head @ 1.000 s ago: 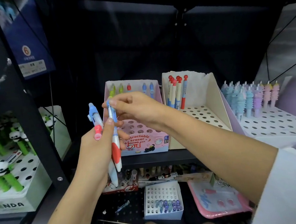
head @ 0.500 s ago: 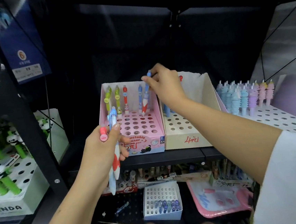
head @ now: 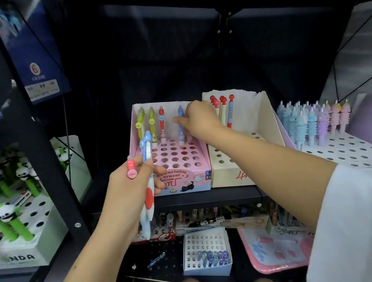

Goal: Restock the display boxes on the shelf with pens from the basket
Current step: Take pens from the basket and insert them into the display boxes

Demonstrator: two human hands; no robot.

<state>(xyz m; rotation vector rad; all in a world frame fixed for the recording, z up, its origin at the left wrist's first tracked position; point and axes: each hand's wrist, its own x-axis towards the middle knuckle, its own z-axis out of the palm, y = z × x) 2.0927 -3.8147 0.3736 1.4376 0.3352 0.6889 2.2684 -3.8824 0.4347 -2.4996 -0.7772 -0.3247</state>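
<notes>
Right hand point(head: 197, 119) fingers pinch upright blue pen point(head: 181, 125) above pink box point(head: 177, 157) holes; left hand point(head: 128, 187) grips spare pens point(head: 147, 167).

To my left, green panda-topped pens point(head: 4, 226) stand in a white holed box point(head: 38, 225); dark blue cardboard packets point(head: 36, 55) hang above.

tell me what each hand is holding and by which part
Left hand grips two plastic pens around their middles. Right hand pinches the upper barrel of a blue pen standing in the pink display box.
</notes>
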